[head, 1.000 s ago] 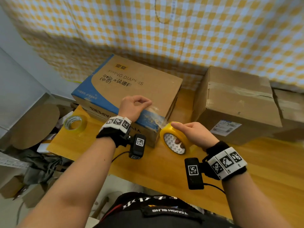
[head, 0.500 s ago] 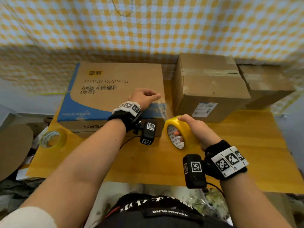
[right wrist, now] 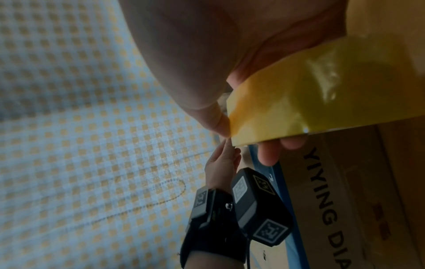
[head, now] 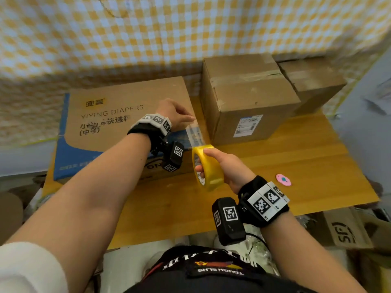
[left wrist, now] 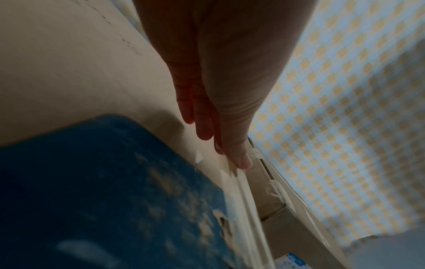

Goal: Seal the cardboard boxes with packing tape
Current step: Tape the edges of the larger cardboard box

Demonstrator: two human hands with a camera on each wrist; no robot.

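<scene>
Above table edge, tape roll (head: 208, 167) upright, strip (head: 194, 135) seemingly toward box (head: 127, 115).

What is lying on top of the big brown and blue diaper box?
On the big brown and blue cardboard diaper box, the left hand presses a strip of clear tape with straight fingers. The box surface beneath the hand is hidden.
</scene>
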